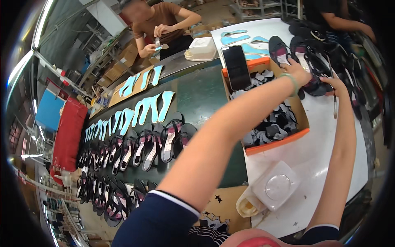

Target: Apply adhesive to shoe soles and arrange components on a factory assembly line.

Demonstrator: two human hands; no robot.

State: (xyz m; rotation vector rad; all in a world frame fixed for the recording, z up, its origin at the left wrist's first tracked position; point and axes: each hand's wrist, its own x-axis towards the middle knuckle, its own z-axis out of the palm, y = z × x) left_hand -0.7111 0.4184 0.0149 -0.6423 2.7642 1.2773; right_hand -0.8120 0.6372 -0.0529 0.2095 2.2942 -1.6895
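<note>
At the far right of the white table, my left hand [299, 73] has its fingers closed on a black strappy sandal [302, 53] with a pale insole. A similar sandal [278, 47] lies just left of it. My right hand [336, 85] pinches a thin, long-handled tool like a brush [335, 108], with its fingertips near the black straps. What exactly the left fingertips grip is partly hidden. Below my left forearm stands an orange-rimmed box [276, 145] full of small grey and black scraps. A dark phone [236, 68] leans on its far left corner.
A whitish plastic container [276, 185] sits near me; another one [201, 48] stands farther off. Rows of black sandals [148, 146] and light-blue insole pieces [154, 108] cover the green table [197, 99]. One person [158, 24] works opposite, another [341, 18] at far right.
</note>
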